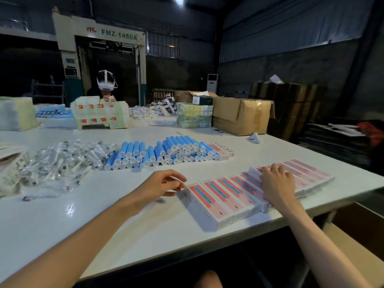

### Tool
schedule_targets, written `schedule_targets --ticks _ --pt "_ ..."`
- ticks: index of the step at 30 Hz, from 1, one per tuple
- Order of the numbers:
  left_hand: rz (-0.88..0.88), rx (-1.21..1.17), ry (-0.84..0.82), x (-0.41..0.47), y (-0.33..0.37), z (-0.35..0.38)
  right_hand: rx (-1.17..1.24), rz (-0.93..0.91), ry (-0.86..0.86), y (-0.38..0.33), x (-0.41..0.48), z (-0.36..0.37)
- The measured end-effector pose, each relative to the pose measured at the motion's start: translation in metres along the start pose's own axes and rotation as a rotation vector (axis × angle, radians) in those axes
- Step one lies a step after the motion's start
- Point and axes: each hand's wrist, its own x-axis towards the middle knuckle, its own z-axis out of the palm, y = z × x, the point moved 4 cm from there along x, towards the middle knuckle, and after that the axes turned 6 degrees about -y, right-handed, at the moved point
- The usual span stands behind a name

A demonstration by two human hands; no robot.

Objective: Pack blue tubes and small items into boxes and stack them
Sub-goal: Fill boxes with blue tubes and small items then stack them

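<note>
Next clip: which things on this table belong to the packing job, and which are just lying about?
Job: blue tubes, heap of clear packets, row of pink boxes.
Lying about: open cardboard carton, green wrapped bundle, white paper scrap.

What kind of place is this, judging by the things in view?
Probably a factory or warehouse packing floor: a large machine marked FMZ-1450A stands at the back, brown cardboard cartons sit at the far end of the white table, which holds piled blue tubes and a row of pink boxes.
</note>
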Motion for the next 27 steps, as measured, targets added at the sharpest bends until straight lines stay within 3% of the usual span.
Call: schedule_targets --ticks 5,11,14,18,21,27 --pt "-0.043 0.038 0.047 -0.017 -0.004 -0.025 0.100 -0.075 0.080 -0.040 -0.004 -0.031" --pt "-0.158 0.142 0.236 -0.040 -0.016 -0.069 0.894 -0.457 0.189 -0.184 -0.029 -0.111" --pt "-0.209 0.245 0.333 -0.054 -0.021 -0.098 1.210 -0.565 0.085 -0.261 -0.049 -0.134" --pt "-0.297 0.399 0.523 -0.080 -0.028 -0.144 1.587 -0.499 -0.238 -0.349 -0.069 -0.118" --pt "-0.393 0.611 0.638 -0.108 -0.033 -0.178 1.608 -0.466 -0.339 -0.389 -0.082 -0.085" --pt "-0.526 1.288 0.826 -0.139 -0.033 -0.256 1.583 -0.587 -0.394 -0.411 -0.085 -0.057"
